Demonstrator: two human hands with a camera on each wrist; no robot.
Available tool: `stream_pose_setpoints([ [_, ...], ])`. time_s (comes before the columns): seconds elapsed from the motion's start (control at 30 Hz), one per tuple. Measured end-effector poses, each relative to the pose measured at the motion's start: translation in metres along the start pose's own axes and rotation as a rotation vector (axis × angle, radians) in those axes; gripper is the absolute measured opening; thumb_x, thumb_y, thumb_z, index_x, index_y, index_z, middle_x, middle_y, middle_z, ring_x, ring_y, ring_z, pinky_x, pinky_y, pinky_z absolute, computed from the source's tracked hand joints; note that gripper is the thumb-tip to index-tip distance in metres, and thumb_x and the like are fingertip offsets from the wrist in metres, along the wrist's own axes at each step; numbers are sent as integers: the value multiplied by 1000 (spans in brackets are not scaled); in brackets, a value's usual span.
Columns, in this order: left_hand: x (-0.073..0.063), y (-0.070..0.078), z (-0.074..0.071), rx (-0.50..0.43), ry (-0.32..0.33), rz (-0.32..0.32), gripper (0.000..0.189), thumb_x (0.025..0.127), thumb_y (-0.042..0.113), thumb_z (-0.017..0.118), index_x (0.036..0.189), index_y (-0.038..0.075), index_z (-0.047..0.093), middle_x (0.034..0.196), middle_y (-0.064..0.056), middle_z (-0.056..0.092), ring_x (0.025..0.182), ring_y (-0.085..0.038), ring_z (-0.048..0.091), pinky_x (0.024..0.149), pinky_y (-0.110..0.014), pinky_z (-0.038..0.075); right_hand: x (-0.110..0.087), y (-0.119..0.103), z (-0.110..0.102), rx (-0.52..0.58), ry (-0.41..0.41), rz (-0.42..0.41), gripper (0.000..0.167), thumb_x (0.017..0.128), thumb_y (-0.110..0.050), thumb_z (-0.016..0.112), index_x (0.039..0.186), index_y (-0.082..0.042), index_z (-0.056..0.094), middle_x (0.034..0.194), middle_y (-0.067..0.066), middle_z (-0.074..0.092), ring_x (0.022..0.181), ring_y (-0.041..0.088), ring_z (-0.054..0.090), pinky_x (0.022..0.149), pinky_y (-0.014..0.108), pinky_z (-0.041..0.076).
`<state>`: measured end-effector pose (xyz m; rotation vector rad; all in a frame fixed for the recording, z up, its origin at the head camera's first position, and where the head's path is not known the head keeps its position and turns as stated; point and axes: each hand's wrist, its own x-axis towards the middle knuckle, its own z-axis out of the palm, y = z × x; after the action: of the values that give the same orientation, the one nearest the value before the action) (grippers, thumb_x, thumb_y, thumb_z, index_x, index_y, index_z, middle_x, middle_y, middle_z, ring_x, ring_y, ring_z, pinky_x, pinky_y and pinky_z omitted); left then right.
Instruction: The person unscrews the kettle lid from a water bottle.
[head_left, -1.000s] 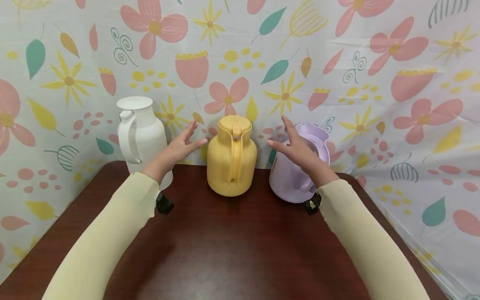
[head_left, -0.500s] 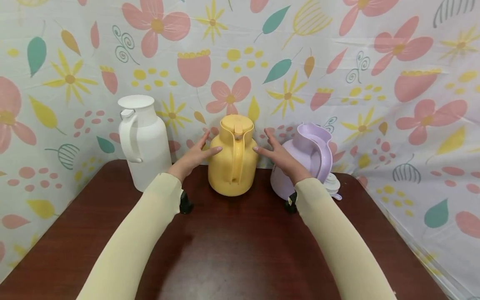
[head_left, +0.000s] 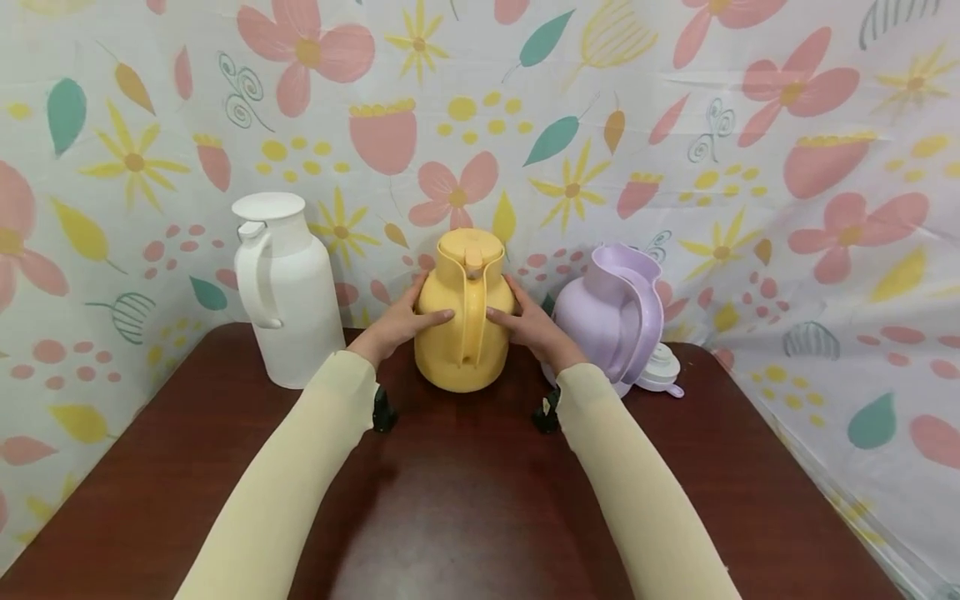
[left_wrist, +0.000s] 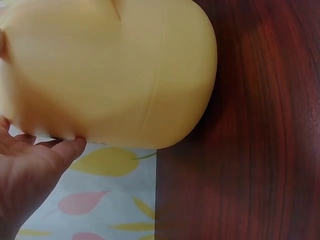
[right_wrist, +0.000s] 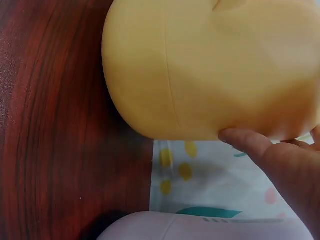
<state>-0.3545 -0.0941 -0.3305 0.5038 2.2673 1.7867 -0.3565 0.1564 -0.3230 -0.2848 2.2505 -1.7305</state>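
Note:
A yellow thermos jug (head_left: 442, 354) stands upright near the table's back edge, lid on, its handle turned toward me. My left hand (head_left: 399, 323) holds it from the left, thumb on the front and fingers round the side. From the right, my right hand (head_left: 534, 322) grips the jug the same way. In the left wrist view the fingers (left_wrist: 70, 150) touch the yellow body (left_wrist: 115, 75). The right wrist view has a fingertip (right_wrist: 232, 136) against the jug's side. The fingers' reach behind the jug is hidden.
To the left stands a tall white jug (head_left: 303, 308). A lilac jug (head_left: 585, 321) with an open top is close beside my right hand. A white and lilac lid (head_left: 660, 371) lies behind it on the dark wooden table (head_left: 465, 500). Flowered cloth (head_left: 675, 100) hangs behind.
Both hands have moved inward from either side and now hold the yellow thermos jug. Earlier they were apart from it. The lid near the lilac jug has come into view.

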Motion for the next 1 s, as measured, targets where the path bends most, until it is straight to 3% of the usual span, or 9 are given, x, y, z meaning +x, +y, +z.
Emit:
stream_pose_setpoints([
  [0.23, -3, -1, -4, 26, 11, -18, 96, 100, 26, 64, 165, 18, -5, 175, -9, 0, 162, -30, 7, 131, -50, 17, 1, 2, 5, -7, 7, -22, 88, 103, -28, 58, 165, -30, -5, 172, 17, 11, 149, 42, 38, 116, 63, 40],
  [0.47, -7, -3, -17, 56, 13, -23, 93, 100, 28, 64, 166, 21, -2, 174, -11, 8, 160, -32, 17, 129, -52, 22, 6, -1, 16, -9, -26, -45, 88, 104, -28, 57, 165, -29, -6, 167, 21, 25, 145, 43, 44, 113, 62, 43],
  [0.83, -22, -3, -28, 62, 23, -11, 90, 100, 29, 65, 166, 24, 3, 172, -13, 16, 159, -33, 22, 128, -54, 24, 5, -6, 30, -53, 0, -56, 92, 102, -32, 61, 165, -26, -6, 172, 17, 11, 151, 41, 36, 115, 63, 41],
  [1.0, -31, -3, -31, 78, 34, -13, 90, 101, 28, 64, 166, 21, 3, 173, -13, 15, 159, -34, 24, 127, -54, 26, 3, -4, 38, -49, 4, -72, 91, 101, -31, 62, 166, -24, -2, 170, 20, 18, 150, 42, 38, 112, 63, 44],
])
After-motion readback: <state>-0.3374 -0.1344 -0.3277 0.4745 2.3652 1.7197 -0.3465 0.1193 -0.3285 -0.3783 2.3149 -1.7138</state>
